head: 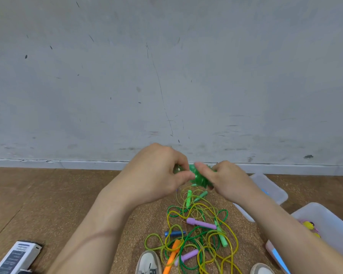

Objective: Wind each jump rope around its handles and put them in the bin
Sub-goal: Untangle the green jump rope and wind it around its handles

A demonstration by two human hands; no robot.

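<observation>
Left hand (158, 174) pinches one end of the wound green rope (200, 177); right hand (227, 181) curls round the other end. I'm holding it in the air, above the tangled ropes (198, 236) on the mat (156, 220). Bin (337, 226) sits nearby, right.

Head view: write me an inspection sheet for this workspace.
Surface: cork mat on wooden floor.
Job's things: green jump rope, wound, held up; rope tangle on the mat; clear bin at right, something yellow inside.
Clutter: printed box; clear lid, possibly a second bin.
Hands: left hand and right hand both grip it.
Cables: nothing seen.
Surroundings: scuffed wall.
</observation>
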